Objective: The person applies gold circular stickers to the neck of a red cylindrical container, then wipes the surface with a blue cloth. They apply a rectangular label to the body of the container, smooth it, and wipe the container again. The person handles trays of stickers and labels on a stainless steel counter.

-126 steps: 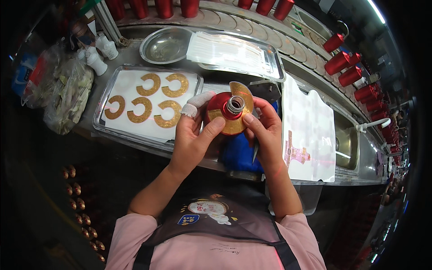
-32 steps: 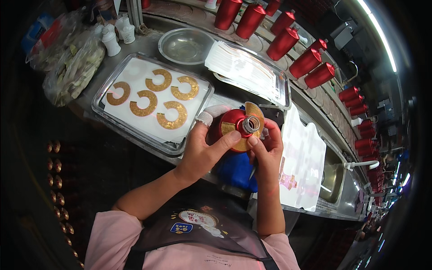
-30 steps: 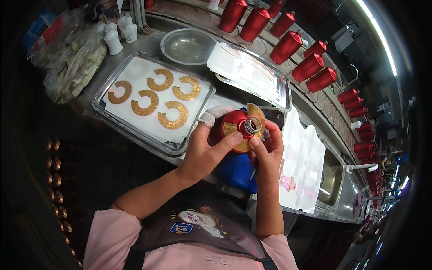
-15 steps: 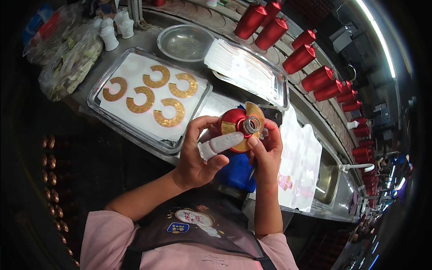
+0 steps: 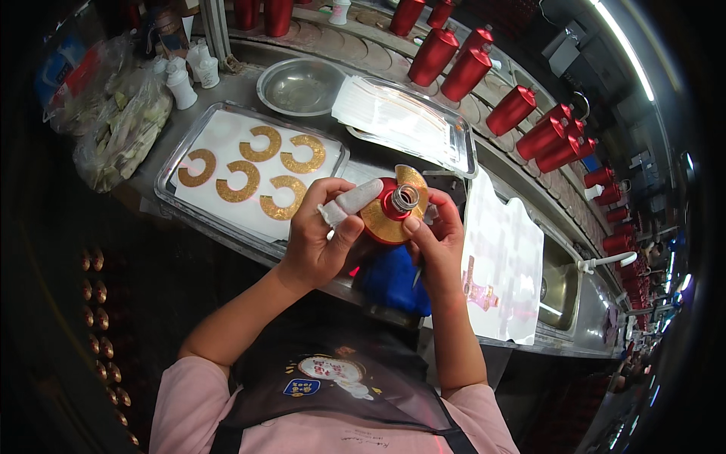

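Observation:
Between my two hands is a red bottle (image 5: 387,189), its open threaded neck tilted up toward me. A gold C-shaped decal (image 5: 383,225) lies on the bottle's shoulder, curving around the neck; whether all of it sticks down I cannot tell. My left hand (image 5: 316,236) grips the bottle's left side, a white finger cover (image 5: 357,198) on its index finger touching the shoulder. With its thumb on the decal near the neck, my right hand (image 5: 440,240) holds the right side. Most of the bottle's body is hidden beneath the shoulder.
Left of my hands, a metal tray (image 5: 168,198) holds several gold C-shaped decals on white paper. Behind are a metal bowl (image 5: 301,85) and a tray of white sheets (image 5: 393,113). Red bottles (image 5: 432,57) line a conveyor. A sink (image 5: 563,291) is at right, a blue object (image 5: 395,286) below.
The bottle has turned in my hands, and the decal now covers the front of the shoulder. My left index finger has moved back from the neck. Red bottles on the conveyor have shifted.

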`<move>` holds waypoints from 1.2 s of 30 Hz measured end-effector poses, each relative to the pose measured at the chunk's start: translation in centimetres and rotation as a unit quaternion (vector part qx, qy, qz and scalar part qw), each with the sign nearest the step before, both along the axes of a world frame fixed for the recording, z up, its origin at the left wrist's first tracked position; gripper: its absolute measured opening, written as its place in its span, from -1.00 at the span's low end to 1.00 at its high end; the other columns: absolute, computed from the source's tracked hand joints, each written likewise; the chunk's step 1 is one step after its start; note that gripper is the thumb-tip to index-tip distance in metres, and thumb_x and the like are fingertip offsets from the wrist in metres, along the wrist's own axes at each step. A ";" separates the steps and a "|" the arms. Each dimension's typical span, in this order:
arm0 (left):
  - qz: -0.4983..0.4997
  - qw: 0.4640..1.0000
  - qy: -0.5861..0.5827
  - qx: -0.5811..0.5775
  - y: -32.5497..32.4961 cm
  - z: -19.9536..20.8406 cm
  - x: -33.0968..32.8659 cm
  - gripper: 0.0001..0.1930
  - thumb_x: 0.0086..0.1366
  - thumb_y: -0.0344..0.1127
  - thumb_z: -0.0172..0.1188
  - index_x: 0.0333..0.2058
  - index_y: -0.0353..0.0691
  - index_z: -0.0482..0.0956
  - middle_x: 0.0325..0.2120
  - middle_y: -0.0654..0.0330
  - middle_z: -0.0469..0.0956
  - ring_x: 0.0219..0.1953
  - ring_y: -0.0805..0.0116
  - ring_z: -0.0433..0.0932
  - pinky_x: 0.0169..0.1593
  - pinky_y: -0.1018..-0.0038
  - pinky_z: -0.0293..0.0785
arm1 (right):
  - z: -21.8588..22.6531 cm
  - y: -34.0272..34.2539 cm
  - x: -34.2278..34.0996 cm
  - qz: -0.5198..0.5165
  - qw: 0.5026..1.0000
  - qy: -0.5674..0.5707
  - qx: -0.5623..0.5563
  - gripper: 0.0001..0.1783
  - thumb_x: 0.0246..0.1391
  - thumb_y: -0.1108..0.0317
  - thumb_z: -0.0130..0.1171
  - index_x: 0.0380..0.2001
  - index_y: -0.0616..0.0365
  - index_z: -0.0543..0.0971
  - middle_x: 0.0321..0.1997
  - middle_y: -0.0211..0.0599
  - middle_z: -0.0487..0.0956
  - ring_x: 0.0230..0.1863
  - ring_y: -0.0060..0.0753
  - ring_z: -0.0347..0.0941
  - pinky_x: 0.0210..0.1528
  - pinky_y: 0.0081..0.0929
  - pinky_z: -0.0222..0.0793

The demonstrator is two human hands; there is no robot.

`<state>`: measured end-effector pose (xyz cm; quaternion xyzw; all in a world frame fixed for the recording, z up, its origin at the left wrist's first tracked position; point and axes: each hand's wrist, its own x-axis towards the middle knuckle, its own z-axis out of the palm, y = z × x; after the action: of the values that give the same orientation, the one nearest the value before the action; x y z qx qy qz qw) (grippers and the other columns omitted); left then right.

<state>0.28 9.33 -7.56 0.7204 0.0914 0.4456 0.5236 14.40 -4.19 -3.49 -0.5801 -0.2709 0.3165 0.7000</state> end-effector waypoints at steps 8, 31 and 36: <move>0.037 0.996 0.011 0.080 -2.5 -0.2 -1.2 -0.22 0.36 0.13 0.22 0.21 -0.52 0.29 -0.02 -0.20 0.55 0.01 -0.03 0.63 0.05 0.26 0.54 | -0.5 0.0 0.0 0.000 0.999 0.007 0.033 -0.52 0.11 0.45 0.39 0.08 0.21 0.48 0.08 -0.34 0.51 0.03 -0.51 0.53 0.03 -0.53 0.55; 0.176 0.931 0.187 0.259 -7.0 2.3 0.1 -0.59 0.32 -0.08 0.26 0.13 0.04 0.61 0.26 -0.30 0.19 0.04 -0.18 0.55 0.01 0.09 0.55 | -0.5 1.2 1.3 -0.010 0.996 -0.070 0.063 -0.78 0.22 0.31 0.27 -0.16 0.23 0.63 -0.26 -0.49 0.59 -0.22 -0.74 0.43 -0.19 -0.72 0.34; 0.132 0.966 0.103 0.198 -6.9 1.8 -0.1 -0.33 0.27 -0.17 0.35 0.35 0.16 0.36 0.36 -0.33 0.05 0.30 -0.28 0.32 0.27 0.09 0.35 | -0.4 0.6 1.5 0.030 0.996 -0.008 0.078 -0.74 0.28 0.26 0.21 -0.08 0.19 0.60 -0.33 -0.55 0.56 -0.34 -0.80 0.37 -0.31 -0.75 0.27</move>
<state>0.14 2.46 -5.77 0.8331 0.1496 0.4434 0.2948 15.92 -3.55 -3.93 -0.5174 -0.3173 0.3105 0.7316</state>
